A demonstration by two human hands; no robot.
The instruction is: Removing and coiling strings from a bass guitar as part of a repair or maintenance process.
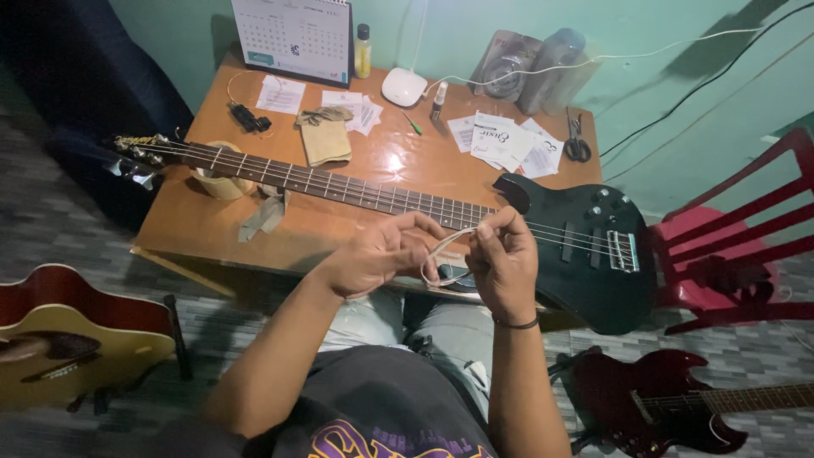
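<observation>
A black bass guitar (585, 246) lies across the brown wooden table (195, 220), its neck (322, 182) pointing left and the headstock (136, 157) past the table's left edge. Above the near edge of the body, my left hand (381, 254) and my right hand (504, 259) together hold a coiled pale string (441, 254). Both hands pinch the coil with their fingers closed on it. A dark band circles my right wrist.
On the table are a desk calendar (292, 38), small bottle (363, 51), white lamp base (404, 86), paper packets (504, 140), scissors (577, 144), cloth (325, 136) and tape roll (220, 180). A red chair (729, 246) stands right, a dark red guitar (661, 403) lower right, a yellow guitar (68, 335) left.
</observation>
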